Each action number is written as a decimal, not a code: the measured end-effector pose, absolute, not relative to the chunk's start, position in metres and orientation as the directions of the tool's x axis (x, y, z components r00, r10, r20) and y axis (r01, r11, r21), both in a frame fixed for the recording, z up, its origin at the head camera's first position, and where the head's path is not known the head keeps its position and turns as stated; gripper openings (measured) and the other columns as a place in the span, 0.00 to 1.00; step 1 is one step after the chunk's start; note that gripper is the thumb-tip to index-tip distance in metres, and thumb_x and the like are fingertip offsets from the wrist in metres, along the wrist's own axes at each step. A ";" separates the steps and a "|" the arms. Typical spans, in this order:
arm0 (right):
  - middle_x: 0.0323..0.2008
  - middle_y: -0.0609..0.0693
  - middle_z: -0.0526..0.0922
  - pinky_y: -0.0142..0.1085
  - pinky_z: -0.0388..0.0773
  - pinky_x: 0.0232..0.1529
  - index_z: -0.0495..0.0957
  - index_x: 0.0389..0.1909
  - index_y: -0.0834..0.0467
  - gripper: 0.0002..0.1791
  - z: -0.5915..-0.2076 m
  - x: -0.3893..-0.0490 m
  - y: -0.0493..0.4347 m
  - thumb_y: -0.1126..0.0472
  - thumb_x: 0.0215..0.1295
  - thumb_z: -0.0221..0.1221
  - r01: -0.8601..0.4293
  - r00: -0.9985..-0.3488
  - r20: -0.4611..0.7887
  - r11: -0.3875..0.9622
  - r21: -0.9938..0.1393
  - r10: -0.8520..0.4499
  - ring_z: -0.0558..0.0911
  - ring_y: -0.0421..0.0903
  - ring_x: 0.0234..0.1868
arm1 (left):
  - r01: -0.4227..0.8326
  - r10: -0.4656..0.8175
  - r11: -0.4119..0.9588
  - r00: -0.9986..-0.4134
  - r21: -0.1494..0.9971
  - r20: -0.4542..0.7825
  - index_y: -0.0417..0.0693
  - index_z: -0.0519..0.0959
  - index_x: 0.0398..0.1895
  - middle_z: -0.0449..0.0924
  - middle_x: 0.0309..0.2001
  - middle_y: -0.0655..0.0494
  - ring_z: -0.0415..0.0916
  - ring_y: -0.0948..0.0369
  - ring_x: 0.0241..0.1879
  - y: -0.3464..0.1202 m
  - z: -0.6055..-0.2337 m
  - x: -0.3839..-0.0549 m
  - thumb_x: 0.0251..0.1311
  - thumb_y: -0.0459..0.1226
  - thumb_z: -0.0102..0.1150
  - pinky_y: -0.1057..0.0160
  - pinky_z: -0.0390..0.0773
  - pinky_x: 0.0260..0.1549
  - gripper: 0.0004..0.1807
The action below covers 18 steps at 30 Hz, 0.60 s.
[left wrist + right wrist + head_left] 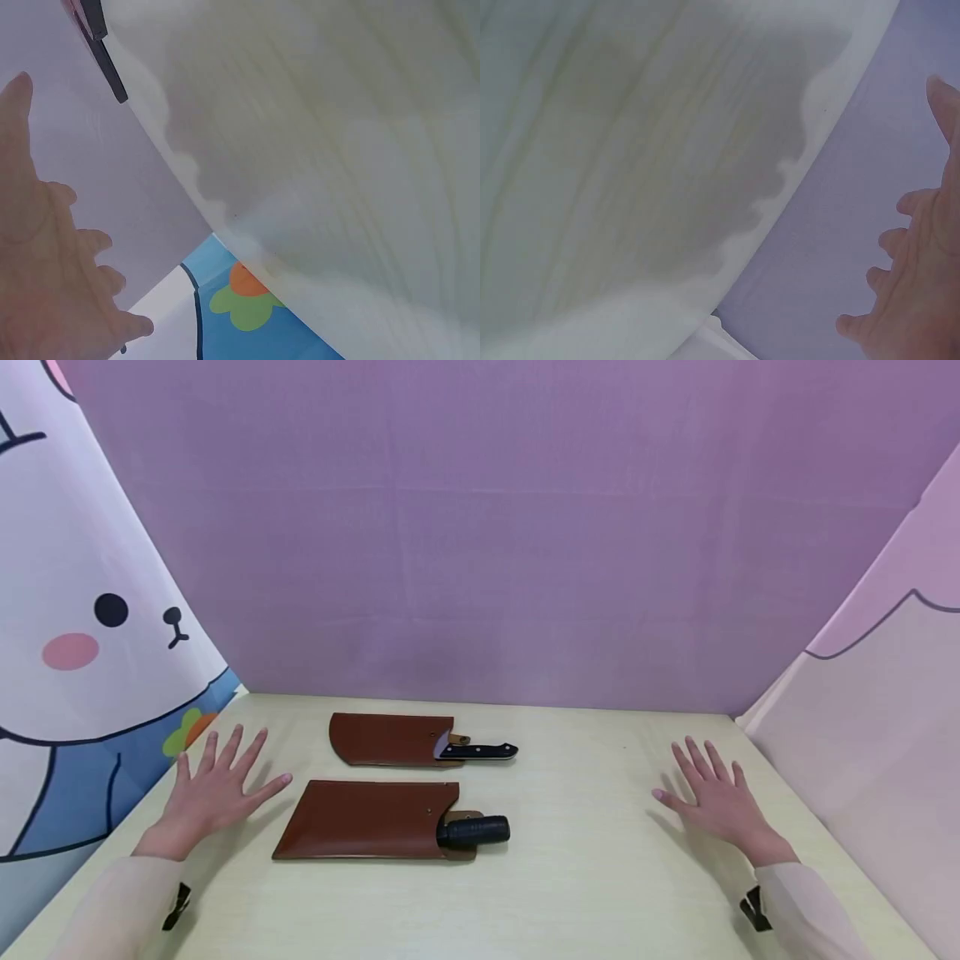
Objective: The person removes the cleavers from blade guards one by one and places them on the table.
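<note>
Two knives lie in brown leather sheaths, handles to the right. The farther sheath (390, 739) has a rounded left end, and a black riveted knife handle (483, 752) sticks out of it. Nearer to me, a larger sheath (367, 820) with a slanted left edge holds a knife with a thick black handle (476, 832). My left hand (217, 789) hovers with spread fingers left of the sheaths, touching neither. Far to their right my right hand (712, 797) is also spread, palm down over the table, holding nothing.
The pale wooden table (577, 893) ends at a purple cloth backdrop (510, 543). A cartoon-printed panel (90, 693) rises along the left side, and a pink and white panel (885, 718) along the right. Black wrist straps (177, 907) show at both sleeves.
</note>
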State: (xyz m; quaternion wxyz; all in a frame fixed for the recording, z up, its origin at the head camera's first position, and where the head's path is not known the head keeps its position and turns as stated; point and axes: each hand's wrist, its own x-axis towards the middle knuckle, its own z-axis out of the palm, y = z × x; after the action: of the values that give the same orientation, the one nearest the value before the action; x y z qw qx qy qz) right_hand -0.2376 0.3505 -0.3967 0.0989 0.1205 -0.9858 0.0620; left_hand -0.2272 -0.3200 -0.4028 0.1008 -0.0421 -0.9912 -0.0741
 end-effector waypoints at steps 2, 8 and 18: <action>0.72 0.59 0.40 0.67 0.36 0.59 0.44 0.71 0.58 0.46 -0.396 -0.238 0.350 0.36 0.61 0.47 -0.256 -0.947 0.223 0.962 -0.098 -0.230 0.35 0.61 0.71 | 0.104 0.073 0.985 -0.975 0.139 0.210 0.52 0.40 0.72 0.38 0.69 0.33 0.25 0.32 0.66 -0.320 -0.403 -0.228 0.54 0.66 0.44 0.27 0.26 0.53 0.50; 0.71 0.60 0.44 0.66 0.40 0.60 0.45 0.71 0.57 0.46 -0.397 -0.239 0.347 0.37 0.60 0.50 -0.291 -0.924 0.282 0.953 -0.086 -0.257 0.39 0.60 0.72 | 0.135 0.100 0.982 -0.965 0.133 0.241 0.53 0.42 0.72 0.41 0.69 0.32 0.27 0.33 0.67 -0.320 -0.403 -0.230 0.53 0.66 0.45 0.27 0.29 0.54 0.50; 0.69 0.61 0.54 0.63 0.46 0.60 0.53 0.69 0.59 0.45 -0.400 -0.244 0.340 0.38 0.57 0.54 -0.328 -0.896 0.338 0.942 -0.064 -0.289 0.48 0.59 0.71 | 0.184 0.149 0.978 -0.949 0.103 0.278 0.53 0.46 0.72 0.46 0.68 0.33 0.36 0.33 0.67 -0.316 -0.404 -0.235 0.52 0.66 0.48 0.27 0.38 0.54 0.49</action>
State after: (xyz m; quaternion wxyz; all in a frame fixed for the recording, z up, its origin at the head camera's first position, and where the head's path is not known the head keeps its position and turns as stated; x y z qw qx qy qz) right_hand -0.2436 0.3395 -0.3998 0.1642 0.1588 -0.9717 0.0598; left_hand -0.2346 -0.3155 -0.4043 0.1354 -0.0846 -0.9851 -0.0639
